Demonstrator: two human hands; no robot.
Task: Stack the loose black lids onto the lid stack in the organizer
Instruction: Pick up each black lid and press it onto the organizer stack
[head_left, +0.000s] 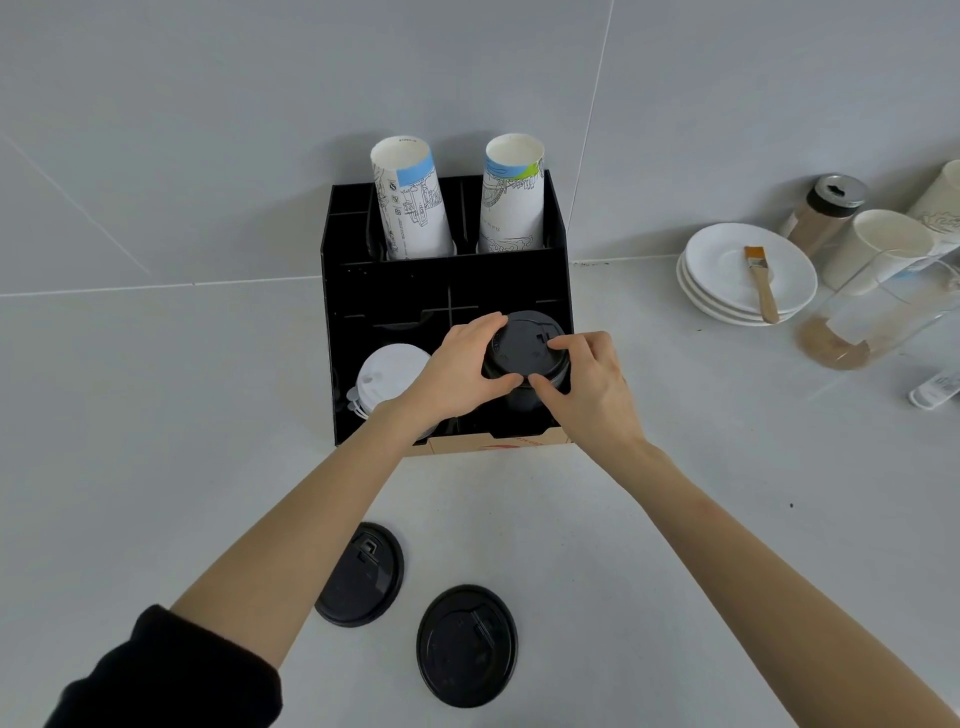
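Observation:
A black organizer (447, 283) stands against the wall. In its front right compartment sits a stack of black lids (525, 349). My left hand (462, 366) grips the top lid's left rim, and my right hand (589, 384) pinches its right and front rim. Both hands hold the same top lid on the stack. Two loose black lids lie on the counter in front: one (361, 574) beneath my left forearm, the other (466, 646) between my arms.
A stack of white lids (387, 376) fills the organizer's front left compartment, and two printed paper cup stacks (413, 200) stand at its back. At the right are stacked white saucers (727, 270) with a brush, a shaker jar, cups and a clear pitcher (872, 312).

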